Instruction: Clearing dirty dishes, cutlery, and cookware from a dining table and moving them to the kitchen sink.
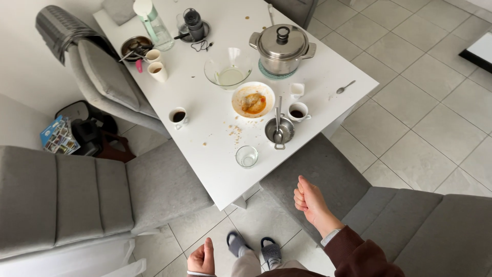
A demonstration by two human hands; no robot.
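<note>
I stand at the near corner of a white table (pixel 215 169). My right hand (pixel 309 201) hangs over the grey chair seat (pixel 328 169) with its fingers curled in and nothing in it. My left hand (pixel 201 258) is low near my legs, fingers folded, holding nothing. Closest to me on the table is an empty clear glass (pixel 246 156). Behind it stand a small metal pot with a spoon (pixel 279 131), a white bowl with orange food remains (pixel 252 100) and two cups of dark coffee (pixel 298 111) (pixel 178 117).
Farther back are a glass bowl (pixel 228 69), a lidded steel pot (pixel 282 47), a loose spoon (pixel 345 86), paper cups (pixel 157 71), a dark bowl (pixel 136 46) and a water bottle (pixel 152 21). Grey chairs (pixel 102 190) flank the table. Crumbs lie near the bowl.
</note>
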